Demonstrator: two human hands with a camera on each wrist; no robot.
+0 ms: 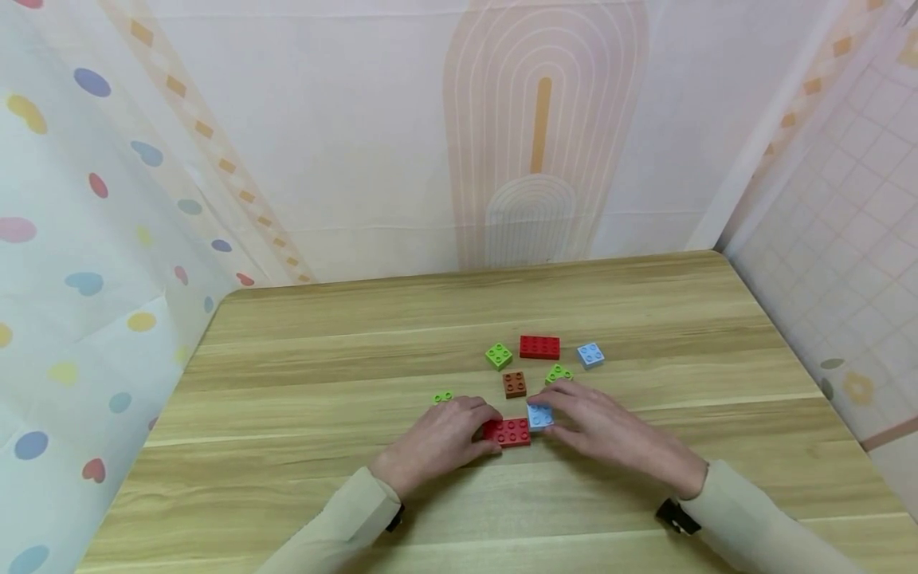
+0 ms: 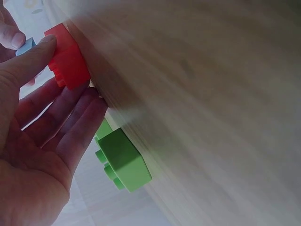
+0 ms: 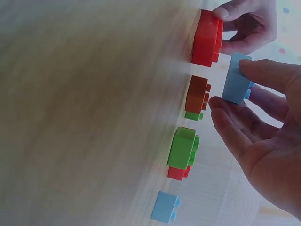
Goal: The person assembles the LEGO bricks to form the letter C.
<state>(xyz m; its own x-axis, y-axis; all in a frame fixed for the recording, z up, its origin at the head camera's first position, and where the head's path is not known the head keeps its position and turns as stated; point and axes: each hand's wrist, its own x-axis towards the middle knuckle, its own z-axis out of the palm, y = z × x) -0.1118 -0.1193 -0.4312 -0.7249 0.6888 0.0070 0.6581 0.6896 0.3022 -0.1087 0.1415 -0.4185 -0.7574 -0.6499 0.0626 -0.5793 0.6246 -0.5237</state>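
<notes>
At a wood-grained tabletop (image 1: 287, 446), your left hand (image 1: 443, 437) pinches an oblong, studded red brick (image 1: 512, 432). Just right, your right hand (image 1: 602, 421) grips a square blue brick (image 1: 539, 417).

**Wearing Cream and Black**

A cream left sleeve (image 1: 337, 518) is covering one forearm, and a matching right sleeve (image 1: 760, 522) is covering the other; the cloth is looking plain. A small black fitting (image 1: 395, 518) is peeking out beneath the left sleeve's end, while a larger-looking black attachment (image 1: 677, 516) is showing at the right. The left hand (image 1: 441, 438) and right hand (image 1: 602, 418) are appearing bare.
</notes>
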